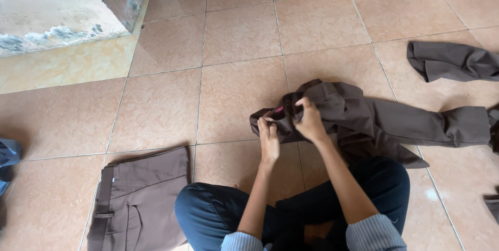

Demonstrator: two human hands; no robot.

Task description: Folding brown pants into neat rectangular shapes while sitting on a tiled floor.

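both hands pinch the waistband of the brown trousers [358, 118] lying on the tiled floor [234, 89] just past the knees: left hand [268, 137] and right hand [310, 122] closed on cloth. best keep the band taut while working it.

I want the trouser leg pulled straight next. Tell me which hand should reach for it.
Probably the right hand: the trouser leg stretches out on its side. The left hand grips the waistband at the far end.
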